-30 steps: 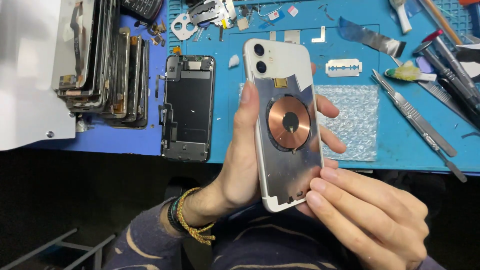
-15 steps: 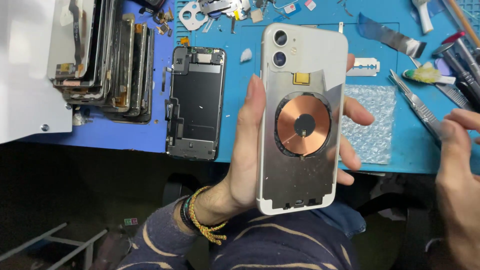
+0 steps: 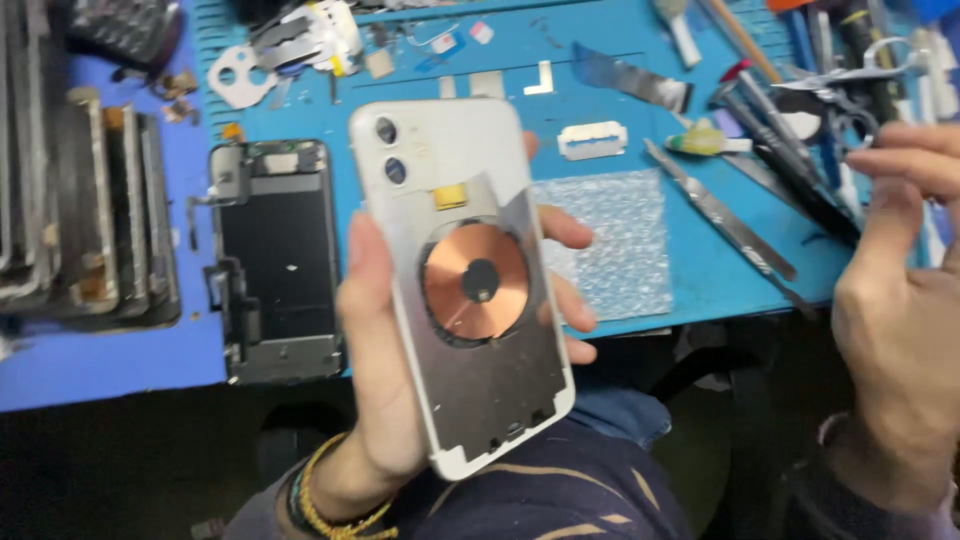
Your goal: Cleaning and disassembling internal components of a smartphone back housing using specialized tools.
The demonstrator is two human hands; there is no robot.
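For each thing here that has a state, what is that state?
Phone housing: gutted, copper coil showing, held upright-tilted.
Left hand: gripping the housing.
Right hand: empty, fingers near the tools.
Screen assembly: detached, lying flat on the mat.

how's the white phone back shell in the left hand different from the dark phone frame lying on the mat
The white phone back shell with a round copper coil is held up, tilted, in the left hand; the dark phone frame lies flat on the blue work mat, untouched. The shell's inside is silvery metal with two camera holes; the frame is mostly black. Both are opened, stripped phone parts of similar size.
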